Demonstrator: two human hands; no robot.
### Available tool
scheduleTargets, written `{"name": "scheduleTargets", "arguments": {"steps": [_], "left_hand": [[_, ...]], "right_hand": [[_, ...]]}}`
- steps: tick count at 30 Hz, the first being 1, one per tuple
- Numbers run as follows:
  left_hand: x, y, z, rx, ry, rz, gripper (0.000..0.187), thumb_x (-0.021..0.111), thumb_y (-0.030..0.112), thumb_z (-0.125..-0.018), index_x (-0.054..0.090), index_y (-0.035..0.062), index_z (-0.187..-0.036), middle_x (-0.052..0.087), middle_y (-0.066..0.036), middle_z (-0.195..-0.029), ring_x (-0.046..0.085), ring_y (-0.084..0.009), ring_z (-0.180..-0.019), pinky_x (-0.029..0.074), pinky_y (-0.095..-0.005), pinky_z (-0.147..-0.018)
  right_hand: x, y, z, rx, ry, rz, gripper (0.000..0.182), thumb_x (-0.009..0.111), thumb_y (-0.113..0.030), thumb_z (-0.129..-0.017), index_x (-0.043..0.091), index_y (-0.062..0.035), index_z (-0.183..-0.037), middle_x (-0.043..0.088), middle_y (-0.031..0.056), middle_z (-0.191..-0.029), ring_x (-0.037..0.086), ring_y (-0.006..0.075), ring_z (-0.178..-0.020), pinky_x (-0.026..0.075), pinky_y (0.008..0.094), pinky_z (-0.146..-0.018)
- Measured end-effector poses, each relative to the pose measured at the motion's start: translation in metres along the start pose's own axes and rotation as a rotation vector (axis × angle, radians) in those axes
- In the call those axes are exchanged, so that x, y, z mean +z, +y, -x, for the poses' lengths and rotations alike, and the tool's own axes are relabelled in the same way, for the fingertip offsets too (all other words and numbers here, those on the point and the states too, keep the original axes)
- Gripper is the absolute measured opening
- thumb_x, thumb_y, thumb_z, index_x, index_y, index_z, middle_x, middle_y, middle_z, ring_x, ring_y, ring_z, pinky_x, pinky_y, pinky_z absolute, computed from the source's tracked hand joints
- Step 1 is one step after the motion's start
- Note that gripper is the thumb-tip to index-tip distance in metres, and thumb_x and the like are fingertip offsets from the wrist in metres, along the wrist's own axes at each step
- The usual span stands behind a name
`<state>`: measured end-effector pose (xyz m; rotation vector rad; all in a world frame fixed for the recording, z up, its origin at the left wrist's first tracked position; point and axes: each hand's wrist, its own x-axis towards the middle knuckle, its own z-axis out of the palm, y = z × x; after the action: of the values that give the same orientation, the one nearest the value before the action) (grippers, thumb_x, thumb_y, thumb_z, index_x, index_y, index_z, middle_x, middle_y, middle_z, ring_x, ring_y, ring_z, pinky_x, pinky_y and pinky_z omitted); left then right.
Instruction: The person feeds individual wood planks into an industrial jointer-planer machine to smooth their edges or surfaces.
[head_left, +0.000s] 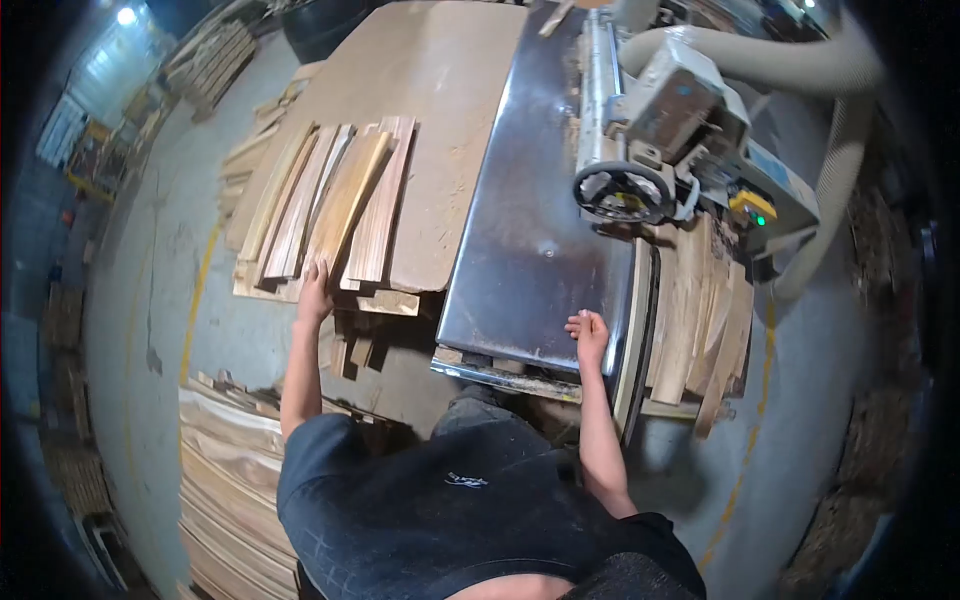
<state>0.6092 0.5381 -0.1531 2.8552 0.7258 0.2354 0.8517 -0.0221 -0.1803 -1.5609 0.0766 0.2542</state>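
Note:
My left hand (315, 287) grips the near end of a wooden board (350, 200). That board leans slightly over other planks (383, 215) laid side by side on a brown sheet-topped table (440, 90). Over the near right corner of a shiny metal machine table (530, 230) is my right hand (590, 338), holding nothing, its fingers loosely bent and apart.
A machine head with a black handwheel (623, 193) stands over the metal table's right side, a thick hose (750, 60) behind it. More boards (690, 310) lie to the right of the fence. Long planks (230, 460) are stacked low at my left.

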Motion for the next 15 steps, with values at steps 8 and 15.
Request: {"name": "scheduleTargets", "arguments": {"steps": [8,15], "left_hand": [[-0.078,0.133,0.028,-0.105,0.510,0.499,0.067,0.064,0.005,-0.083,0.039,-0.0014,-0.145,0.069,-0.021,-0.088,0.066,-0.0277,-0.078,0.051,-0.0407,-0.070],[-0.017,0.278,0.202,-0.469,0.285,1.380,0.067,0.071,0.008,-0.088,0.039,-0.0030,-0.146,0.052,-0.013,-0.141,0.058,-0.0174,-0.114,0.048,-0.0300,-0.095]], "right_hand": [[-0.024,0.010,0.121,0.305,-0.247,-0.011,0.036,0.056,-0.033,-0.100,0.058,-0.0072,-0.126,0.069,0.0069,-0.110,0.068,0.0126,-0.090,0.049,0.0243,-0.072],[-0.020,-0.009,0.186,0.393,-0.536,-0.005,0.060,0.055,-0.044,-0.099,0.037,-0.0170,-0.150,0.061,0.0056,-0.122,0.060,0.0141,-0.110,0.050,0.0307,-0.086]]}}
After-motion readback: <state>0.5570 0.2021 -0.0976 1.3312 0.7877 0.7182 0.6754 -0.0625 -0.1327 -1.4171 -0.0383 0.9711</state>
